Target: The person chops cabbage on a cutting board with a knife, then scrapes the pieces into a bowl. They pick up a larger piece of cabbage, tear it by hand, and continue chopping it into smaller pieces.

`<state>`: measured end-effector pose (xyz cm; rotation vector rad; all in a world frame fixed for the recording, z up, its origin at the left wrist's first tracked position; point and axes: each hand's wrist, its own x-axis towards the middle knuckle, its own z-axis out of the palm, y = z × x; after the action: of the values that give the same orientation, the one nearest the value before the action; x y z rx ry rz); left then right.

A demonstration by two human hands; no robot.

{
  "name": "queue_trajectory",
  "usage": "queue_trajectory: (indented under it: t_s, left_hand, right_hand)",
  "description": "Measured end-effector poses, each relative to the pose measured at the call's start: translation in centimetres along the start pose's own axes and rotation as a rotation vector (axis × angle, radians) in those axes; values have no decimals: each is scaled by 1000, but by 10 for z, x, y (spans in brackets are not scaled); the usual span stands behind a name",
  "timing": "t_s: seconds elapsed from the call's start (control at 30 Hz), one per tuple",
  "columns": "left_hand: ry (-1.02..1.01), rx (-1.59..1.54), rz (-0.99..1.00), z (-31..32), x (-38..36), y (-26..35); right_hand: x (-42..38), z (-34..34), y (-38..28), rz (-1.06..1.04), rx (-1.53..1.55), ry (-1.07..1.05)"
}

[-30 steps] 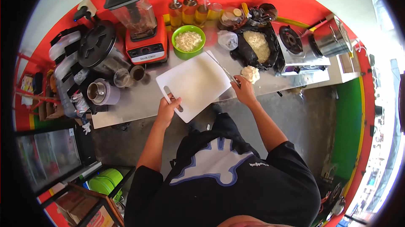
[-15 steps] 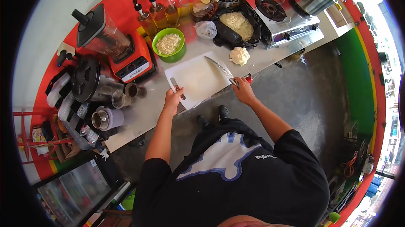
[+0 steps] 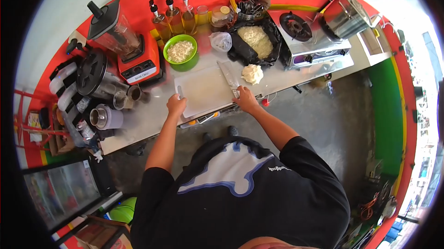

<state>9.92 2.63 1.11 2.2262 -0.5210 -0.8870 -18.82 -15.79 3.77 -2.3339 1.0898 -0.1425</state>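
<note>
The white cutting board [image 3: 201,87] lies on the counter in front of me, its surface bare apart from the knife at its right side. My left hand [image 3: 176,104] is closed on the board's left edge, by the handle slot. In my right hand [image 3: 246,99] is the handle of a large knife [image 3: 227,75], whose blade points away over the right part of the board. A pale, lumpy white ball [image 3: 252,74] sits just right of the blade. Beyond the board stands a green bowl [image 3: 188,65] heaped with pale shredded food [image 3: 180,51].
An open black plastic bag [image 3: 241,51] holds more shredded food. Behind are a clear plastic bag [image 3: 220,42] and pump bottles [image 3: 174,20]. A red blender [image 3: 138,61] and cups stand left; a gas stove [image 3: 307,41] with a steel pot [image 3: 347,20] stands right.
The cutting board, tilted and jutting past the counter's front edge before, now lies squarer on the counter. Both hands moved with it, and the knife stayed in my right hand.
</note>
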Motion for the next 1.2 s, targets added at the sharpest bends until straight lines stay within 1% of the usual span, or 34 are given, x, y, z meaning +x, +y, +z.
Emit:
queue_trajectory:
  t_s: [0.07, 0.1, 0.13, 0.17, 0.2, 0.27, 0.3, 0.37, 0.4, 0.47, 0.5, 0.53, 0.57, 0.6, 0.67, 0.73, 0.8, 0.87, 0.9, 0.93, 1.0, 1.03, 1.07, 1.13, 1.17, 1.2]
  left_hand:
    - [167, 131, 68, 6, -1, 11]
    - [171, 129, 64, 8, -4, 19]
    - [204, 194, 139, 11, -7, 30]
    - [236, 259, 214, 13, -10, 41]
    - [240, 259, 208, 17, -14, 48]
    - [175, 126, 192, 22, -20, 63]
    - [182, 124, 186, 23, -26, 71]
    - [104, 141, 151, 23, -34, 85]
    - [117, 137, 144, 24, -33, 84]
    - [29, 69, 182, 26, -31, 80]
    - [44, 64, 167, 25, -34, 81]
    - [34, 64, 199, 23, -37, 81]
    - [25, 66, 230, 21, -42, 79]
    - [39, 65, 210, 19, -48, 78]
    - [-51, -98, 257, 13, -60, 78]
    - [-49, -146, 250, 8, -80, 84]
    - [-41, -188, 253, 0, -99, 94]
    - [-77, -202, 339, -5, -117, 104]
    - [-74, -225, 371, -6, -125, 111]
    - [-62, -231, 366, -8, -131, 118]
    - [-100, -216, 456, -13, -138, 135]
    - [-86, -220, 463, -16, -143, 149]
    - [-89, -192, 487, -19, -149, 163]
    - [-89, -157, 517, -19, -153, 178]
    - [-60, -177, 585, -17, -154, 184]
    - [-32, -198, 653, -16, -154, 189]
  right_hand:
    - [9, -9, 5, -56, 2, -4]
    - [18, -20, 9, -42, -57, -115]
    - [24, -30, 9, -27, -115, -225]
    - [22, -55, -7, 102, -48, -168]
    - [27, -58, 1, 98, -48, -173]
    - [39, -69, 24, -22, -14, 226]
    - [41, -74, 30, -30, -13, 221]
    - [48, -83, 39, 20, -105, 213]
    - [53, -83, 45, 6, -103, 208]
    - [63, -77, 54, -21, -96, 108]
    - [68, -74, 57, -65, -71, 87]
    - [71, -71, 60, -82, -69, 70]
    - [73, -67, 64, -81, -59, 61]
    - [73, -65, 63, -78, -47, 52]
    - [76, -67, 62, -105, -61, 59]
    - [79, -74, 58, -76, 96, 50]
    - [77, -87, 51, -70, 162, -2]
    - [80, -92, 47, 90, 841, -275]
    - [71, -110, 23, 197, 973, -405]
    - [69, -110, 17, 190, 967, -417]
    - [69, -111, 4, 49, 1264, -595]
    - [67, -119, -11, -15, 1277, -689]
    - [65, -124, -26, -30, 1272, -691]
    - [61, -127, -55, -160, 1307, -730]
    - [61, -125, -66, -226, 1309, -722]
    - [60, -125, -77, -234, 1311, -718]
